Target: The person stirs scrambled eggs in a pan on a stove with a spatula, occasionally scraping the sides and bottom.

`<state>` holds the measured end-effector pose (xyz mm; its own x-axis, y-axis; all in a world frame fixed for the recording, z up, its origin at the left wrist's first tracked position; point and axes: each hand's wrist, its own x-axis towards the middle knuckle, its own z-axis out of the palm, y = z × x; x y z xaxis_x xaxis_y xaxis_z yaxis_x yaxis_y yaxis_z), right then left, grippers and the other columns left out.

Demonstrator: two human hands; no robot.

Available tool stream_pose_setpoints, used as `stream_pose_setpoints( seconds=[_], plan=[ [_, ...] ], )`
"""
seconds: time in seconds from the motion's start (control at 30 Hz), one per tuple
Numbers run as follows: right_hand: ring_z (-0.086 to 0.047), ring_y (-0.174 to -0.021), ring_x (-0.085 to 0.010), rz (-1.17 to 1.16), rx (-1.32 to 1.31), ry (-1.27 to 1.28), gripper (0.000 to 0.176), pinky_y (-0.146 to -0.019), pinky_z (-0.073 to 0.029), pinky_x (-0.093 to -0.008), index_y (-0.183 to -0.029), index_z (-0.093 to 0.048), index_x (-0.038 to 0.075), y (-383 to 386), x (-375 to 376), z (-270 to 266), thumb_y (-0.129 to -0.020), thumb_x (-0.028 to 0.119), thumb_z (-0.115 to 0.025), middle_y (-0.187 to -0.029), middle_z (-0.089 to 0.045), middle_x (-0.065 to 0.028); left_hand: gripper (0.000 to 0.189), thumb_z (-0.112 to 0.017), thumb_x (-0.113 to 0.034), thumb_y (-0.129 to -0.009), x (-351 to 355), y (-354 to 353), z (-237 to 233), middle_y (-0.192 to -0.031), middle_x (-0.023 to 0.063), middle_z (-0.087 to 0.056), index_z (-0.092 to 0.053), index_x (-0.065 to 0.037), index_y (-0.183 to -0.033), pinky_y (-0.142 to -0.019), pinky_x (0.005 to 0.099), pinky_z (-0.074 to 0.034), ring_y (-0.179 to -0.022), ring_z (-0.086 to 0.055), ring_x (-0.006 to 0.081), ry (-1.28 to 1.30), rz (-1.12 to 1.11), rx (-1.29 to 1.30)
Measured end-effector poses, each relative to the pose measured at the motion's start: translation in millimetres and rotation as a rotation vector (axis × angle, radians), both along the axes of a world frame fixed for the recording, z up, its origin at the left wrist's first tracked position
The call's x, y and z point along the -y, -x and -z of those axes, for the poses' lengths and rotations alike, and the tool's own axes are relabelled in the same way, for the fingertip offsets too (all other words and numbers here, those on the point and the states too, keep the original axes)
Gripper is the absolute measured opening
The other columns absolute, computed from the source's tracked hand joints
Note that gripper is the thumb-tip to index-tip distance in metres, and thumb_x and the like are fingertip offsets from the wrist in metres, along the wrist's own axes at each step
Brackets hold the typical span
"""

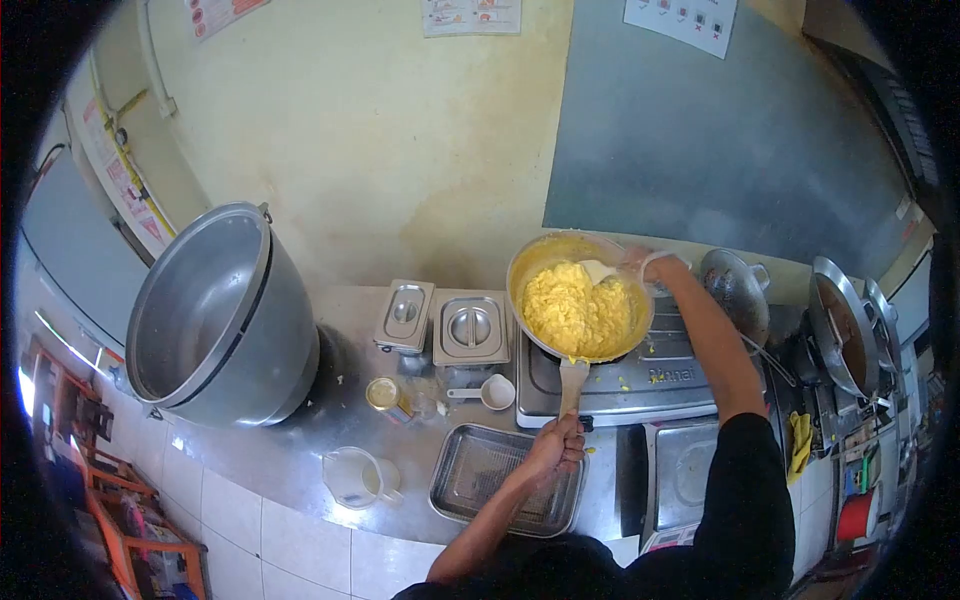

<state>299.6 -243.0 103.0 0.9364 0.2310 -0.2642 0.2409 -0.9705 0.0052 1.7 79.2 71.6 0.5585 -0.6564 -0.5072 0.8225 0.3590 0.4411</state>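
A wide pan (514,290) stands over the stove, full of lumpy yellow scrambled egg (565,305). My left hand (558,445) is closed around the pan's pale handle, which points toward me. At the pan's far right rim, my right hand (640,264) is closed on a spatula (598,270) with a cream-coloured blade resting in the egg. Something clear, like a loose plastic glove, surrounds that hand, and its fingers are partly blurred. Under my left forearm lies a metal tray (455,480) with a rack in it.
The stove (670,385) has yellow bits on top. Left stand lidded steel containers (470,330), a small white cup (497,392), an open can (385,395), a clear jug (358,478) and a huge pot (230,330). Several woks (840,320) are at right, near a yellow cloth (800,445).
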Motion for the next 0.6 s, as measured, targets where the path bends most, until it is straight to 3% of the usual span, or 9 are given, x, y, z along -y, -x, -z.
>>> stream_pose_setpoints(
  seconds=[0.07, 0.17, 0.33, 0.47, 0.6],
  plan=[
    [-0.061, -0.092, -0.0344, -0.089, 0.117, -0.218, 0.040, -0.086, -0.048, -0.0411, -0.101, -0.066, 0.006, 9, -3, 33, -0.097, 0.040, -0.044, -0.097, -0.066, -0.0161, 0.034, -0.046, -0.045, -0.098, 0, -1, 3, -0.062, -0.0086, -0.029, -0.045, -0.013, -0.088, -0.040, 0.0191, -0.019, -0.048, -0.024, 0.0030, 0.001, 0.007, 0.011],
    [-0.058, -0.106, -0.0339, -0.196, -0.102, -0.110, 0.042, -0.091, -0.046, -0.0463, -0.111, -0.061, 0.005, 34, -43, -5, -0.093, 0.042, -0.051, -0.111, -0.061, -0.0197, 0.034, -0.045, -0.046, -0.099, -2, -1, 4, -0.062, -0.0085, -0.030, -0.045, -0.014, -0.087, -0.040, 0.0195, -0.020, -0.048, -0.024, 0.0030, 0.036, 0.000, 0.002],
    [-0.060, -0.105, -0.0313, -0.253, 0.007, 0.040, 0.029, -0.091, -0.047, -0.0462, -0.113, -0.061, 0.009, 110, -79, -83, -0.091, 0.025, -0.052, -0.105, -0.062, -0.0180, 0.034, -0.046, -0.046, -0.098, -1, 0, 6, -0.062, -0.0084, -0.031, -0.046, -0.014, -0.087, -0.040, 0.0197, -0.020, -0.048, -0.024, 0.0029, 0.005, -0.013, 0.016],
    [-0.063, -0.099, -0.0314, -0.323, 0.138, 0.103, 0.031, -0.087, -0.049, -0.0438, -0.115, -0.060, 0.007, 160, -78, -104, -0.085, 0.014, -0.053, -0.097, -0.064, -0.0185, 0.034, -0.047, -0.046, -0.098, 0, 0, 14, -0.062, -0.0086, -0.031, -0.047, -0.014, -0.087, -0.040, 0.0197, -0.020, -0.048, -0.025, 0.0028, 0.034, -0.013, -0.004],
    [-0.064, -0.097, -0.0321, -0.178, -0.099, 0.074, 0.030, -0.085, -0.050, -0.0427, -0.112, -0.060, 0.004, 209, -100, -152, -0.083, 0.011, -0.053, -0.095, -0.064, -0.0191, 0.034, -0.046, -0.047, -0.098, -2, -1, 9, -0.062, -0.0083, -0.031, -0.046, -0.014, -0.089, -0.040, 0.0199, -0.020, -0.048, -0.026, 0.0030, 0.037, 0.010, 0.007]
  ],
)
